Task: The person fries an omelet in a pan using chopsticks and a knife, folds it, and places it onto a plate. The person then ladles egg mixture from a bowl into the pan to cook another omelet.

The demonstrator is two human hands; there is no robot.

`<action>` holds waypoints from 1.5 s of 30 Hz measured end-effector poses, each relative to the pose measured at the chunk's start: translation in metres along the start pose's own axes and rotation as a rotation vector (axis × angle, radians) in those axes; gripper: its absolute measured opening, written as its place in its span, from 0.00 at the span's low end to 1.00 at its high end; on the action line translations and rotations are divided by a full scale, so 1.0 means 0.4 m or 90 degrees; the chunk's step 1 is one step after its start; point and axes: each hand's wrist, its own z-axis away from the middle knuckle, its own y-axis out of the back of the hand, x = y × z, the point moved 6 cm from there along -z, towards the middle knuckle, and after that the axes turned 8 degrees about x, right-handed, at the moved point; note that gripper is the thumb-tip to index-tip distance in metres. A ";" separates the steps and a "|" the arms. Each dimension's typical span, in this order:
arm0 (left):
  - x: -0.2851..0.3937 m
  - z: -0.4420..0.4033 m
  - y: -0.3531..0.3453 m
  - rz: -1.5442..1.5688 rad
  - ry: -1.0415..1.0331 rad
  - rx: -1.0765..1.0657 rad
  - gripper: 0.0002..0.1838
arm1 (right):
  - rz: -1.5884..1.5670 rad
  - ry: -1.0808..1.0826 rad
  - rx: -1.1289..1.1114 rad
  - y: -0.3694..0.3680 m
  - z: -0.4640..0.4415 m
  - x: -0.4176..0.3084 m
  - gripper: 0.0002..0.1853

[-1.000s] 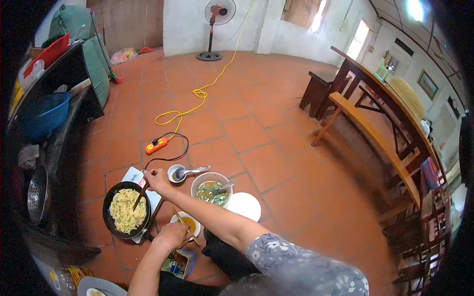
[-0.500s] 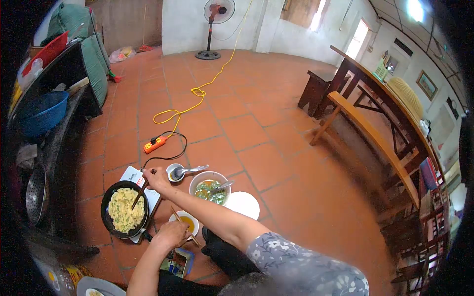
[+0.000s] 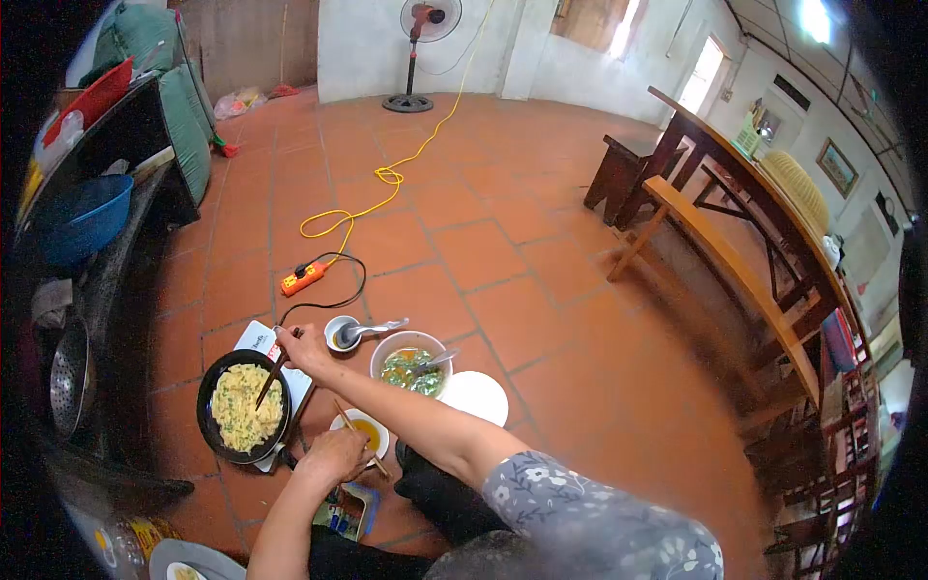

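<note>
My right hand [image 3: 304, 350] pinches a pair of dark chopsticks [image 3: 270, 383], their tips on a yellow omelette with green flecks [image 3: 246, 411]. The omelette fills a black frying pan [image 3: 202, 432], which stands on a white portable cooker [image 3: 301, 385]. My left hand [image 3: 338, 454] is curled, back up, between the pan and a white bowl of yellow liquid [image 3: 338, 423]; its fingers are largely hidden. Light wooden chopsticks [image 3: 345, 416] lie across that bowl, close to this hand. The pan's handle [image 3: 287, 458] runs toward my left wrist, where it is hidden.
A small bowl with a spoon [image 3: 334, 327], a large bowl of soup with greens [image 3: 376, 360] and a white plate [image 3: 478, 398] stand on the tiled floor. An orange power strip [image 3: 304, 279] with a yellow cord lies beyond. A wooden bench [image 3: 720, 261] is at right.
The right hand and its chopsticks have shifted very slightly over the omelette. The left hand, pan and bowls look almost the same.
</note>
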 end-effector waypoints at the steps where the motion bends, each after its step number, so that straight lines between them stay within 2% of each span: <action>1: 0.000 0.000 0.002 0.016 0.007 0.007 0.17 | 0.000 0.000 0.000 0.000 0.002 -0.002 0.20; 11: 0.029 0.014 0.034 0.005 0.038 -0.005 0.16 | 0.021 0.003 -0.001 0.001 -0.014 0.013 0.18; 16: 0.039 0.026 0.033 0.020 0.001 0.019 0.18 | 0.006 -0.003 0.000 0.003 -0.017 0.012 0.18; 23: 0.062 0.039 0.057 -0.012 0.014 0.013 0.18 | 0.002 0.004 -0.009 -0.011 -0.022 0.022 0.19; 26: 0.086 0.062 0.069 0.001 -0.007 0.038 0.18 | 0.018 -0.001 -0.012 -0.012 -0.020 0.020 0.19; 28: 0.114 0.079 0.092 -0.001 -0.051 0.104 0.16 | 0.025 -0.010 -0.015 -0.011 -0.010 0.010 0.18; 33: 0.117 0.110 0.096 0.016 -0.055 0.113 0.16 | -0.012 0.018 0.023 -0.031 -0.010 0.020 0.17; 43: 0.128 0.116 0.106 0.010 -0.057 0.133 0.13 | -0.017 0.045 0.009 -0.033 -0.018 0.028 0.18; 45: 0.148 0.130 0.123 0.021 -0.062 0.100 0.13 | -0.021 0.006 -0.013 -0.039 -0.021 0.042 0.18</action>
